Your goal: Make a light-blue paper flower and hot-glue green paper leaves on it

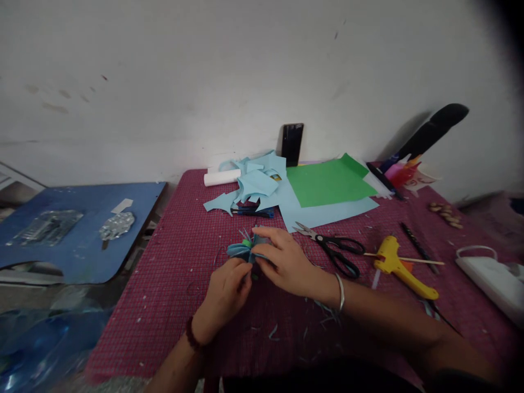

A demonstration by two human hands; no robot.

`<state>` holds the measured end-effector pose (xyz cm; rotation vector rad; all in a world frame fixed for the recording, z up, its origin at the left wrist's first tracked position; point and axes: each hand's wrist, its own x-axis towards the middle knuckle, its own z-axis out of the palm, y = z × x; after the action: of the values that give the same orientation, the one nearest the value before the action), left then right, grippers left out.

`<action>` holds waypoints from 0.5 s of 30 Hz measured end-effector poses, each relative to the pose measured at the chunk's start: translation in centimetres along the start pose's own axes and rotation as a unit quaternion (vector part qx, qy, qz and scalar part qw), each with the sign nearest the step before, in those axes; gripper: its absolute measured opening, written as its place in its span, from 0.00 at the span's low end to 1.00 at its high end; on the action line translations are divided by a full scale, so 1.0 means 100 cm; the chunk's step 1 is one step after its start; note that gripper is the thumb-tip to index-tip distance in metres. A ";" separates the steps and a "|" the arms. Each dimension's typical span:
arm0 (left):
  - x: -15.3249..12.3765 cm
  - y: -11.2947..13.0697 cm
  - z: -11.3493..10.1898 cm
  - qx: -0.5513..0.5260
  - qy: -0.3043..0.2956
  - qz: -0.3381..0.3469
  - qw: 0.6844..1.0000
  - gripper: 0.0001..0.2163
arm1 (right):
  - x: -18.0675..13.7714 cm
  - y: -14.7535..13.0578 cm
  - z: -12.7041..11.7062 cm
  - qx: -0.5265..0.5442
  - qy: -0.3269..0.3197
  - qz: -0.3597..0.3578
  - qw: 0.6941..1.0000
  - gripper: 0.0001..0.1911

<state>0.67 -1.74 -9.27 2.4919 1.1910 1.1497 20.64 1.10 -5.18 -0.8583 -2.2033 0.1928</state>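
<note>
A small paper flower [238, 250] with blue petals and a green centre is held above the table's middle. My left hand [230, 288] pinches it from below, fingers curled together. On its right side my right hand [284, 259] grips a blue petal between thumb and fingers. Both hands hide part of the flower, and its underside barely shows. Beyond my right hand lie black-handled scissors [331, 245], blades pointing up and left. To their right a yellow glue gun [403, 268] rests on its side, with a thin wooden stick by it.
Light blue paper scraps [257, 184], a white roll [222, 178] and a green sheet [327, 183] lie at the back. A phone [292, 143] leans on the wall. Right are a dark pen [418, 246] and a white power strip [493, 278]. A blue table [90, 267] stands left.
</note>
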 end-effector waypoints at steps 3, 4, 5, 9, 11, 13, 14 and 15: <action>-0.001 0.000 0.001 0.009 -0.016 0.002 1.000 0.08 | 0.003 -0.001 0.000 -0.010 -0.012 -0.006 1.000 0.10; -0.001 0.000 0.001 0.007 -0.018 0.001 1.000 0.08 | 0.004 -0.001 0.000 -0.013 -0.015 -0.010 1.000 0.10; -0.001 0.001 0.001 -0.002 -0.016 0.000 1.000 0.08 | 0.005 -0.001 0.000 -0.014 -0.016 -0.014 1.000 0.10; 0.002 0.005 -0.001 -0.069 0.019 -0.011 0.997 0.09 | 0.005 0.001 -0.001 -0.011 -0.012 -0.017 1.000 0.08; 0.002 0.009 -0.004 -0.127 0.017 -0.032 0.991 0.11 | 0.005 0.002 -0.001 -0.003 -0.006 -0.019 1.000 0.07; 0.002 0.012 -0.006 -0.224 0.008 -0.067 0.972 0.14 | 0.004 0.003 -0.002 0.009 0.000 -0.026 1.000 0.07; 0.002 0.012 -0.007 -0.266 0.013 -0.088 0.960 0.16 | 0.004 0.003 -0.001 0.015 0.006 -0.030 0.999 0.07; 0.002 0.013 -0.007 -0.284 0.030 -0.110 0.952 0.16 | 0.003 0.003 -0.001 0.021 0.012 -0.033 0.999 0.07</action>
<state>1.04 -2.55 -8.15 1.8620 0.9443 1.2873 20.73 1.53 -5.03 -0.7596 -2.1946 0.1955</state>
